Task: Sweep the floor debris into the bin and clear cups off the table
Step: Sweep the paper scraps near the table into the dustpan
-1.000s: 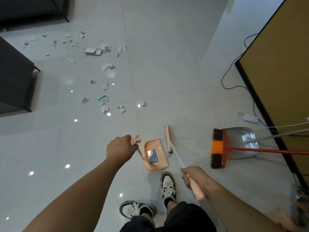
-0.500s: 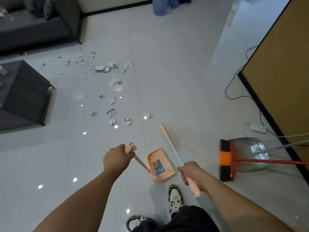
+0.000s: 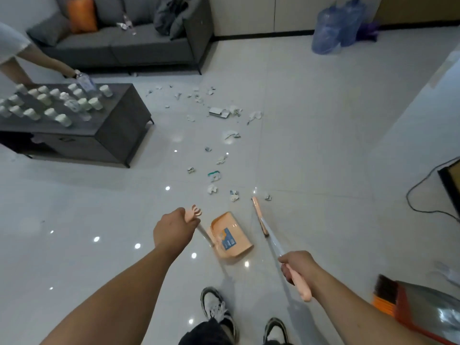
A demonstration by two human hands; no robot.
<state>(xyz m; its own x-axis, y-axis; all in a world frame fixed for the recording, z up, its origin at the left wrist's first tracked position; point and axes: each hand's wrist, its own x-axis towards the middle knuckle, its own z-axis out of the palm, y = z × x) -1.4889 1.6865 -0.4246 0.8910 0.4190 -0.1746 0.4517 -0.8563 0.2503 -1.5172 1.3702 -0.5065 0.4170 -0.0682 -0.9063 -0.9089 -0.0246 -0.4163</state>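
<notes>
My left hand (image 3: 174,229) grips the handle of a peach dustpan (image 3: 230,239), whose pan hangs low over the floor in front of my feet. My right hand (image 3: 297,267) grips the peach handle of a broom (image 3: 260,217), its thin head touching down just right of the dustpan. Torn paper debris (image 3: 214,175) lies scattered in a trail from just ahead of the broom head up toward the sofa. Several white paper cups (image 3: 49,105) stand on the dark low table (image 3: 119,120) at the left.
Another person's arm (image 3: 47,62) reaches over the table with a bottle. A grey sofa (image 3: 124,43) stands at the back, blue water jugs (image 3: 333,33) at the back right. A red broom and metal dustpan (image 3: 423,312) lie at lower right, with a cable (image 3: 418,192) on the floor.
My view has tilted up, bringing the table with cups, the sofa and another person into sight. Both hands keep their grips, and the dustpan and broom have moved forward toward the debris.
</notes>
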